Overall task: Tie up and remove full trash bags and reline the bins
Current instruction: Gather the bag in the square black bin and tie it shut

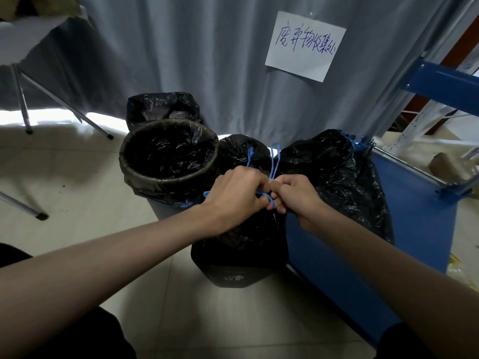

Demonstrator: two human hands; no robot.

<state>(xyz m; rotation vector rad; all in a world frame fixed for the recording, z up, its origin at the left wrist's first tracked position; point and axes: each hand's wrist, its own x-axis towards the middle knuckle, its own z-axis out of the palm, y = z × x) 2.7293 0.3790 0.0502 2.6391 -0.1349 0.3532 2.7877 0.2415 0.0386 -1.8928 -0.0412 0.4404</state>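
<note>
A black trash bag (241, 237) sits in a small dark bin (233, 277) on the floor in front of me. Its blue drawstring (273, 164) loops upward above my hands. My left hand (233, 195) and my right hand (293, 194) meet over the bag's mouth, each pinching the blue drawstring, which wraps round a right finger. To the left stands a round bin (155, 177) lined with an open black bag (168, 154). A tied full black bag (342, 177) with a blue string lies to the right.
Another open black bag (163, 106) stands behind the round bin. A grey curtain (207, 60) with a handwritten paper sign (305, 45) hangs behind. Blue metal shelving (414, 216) is at the right, folding table legs (64, 102) at the left.
</note>
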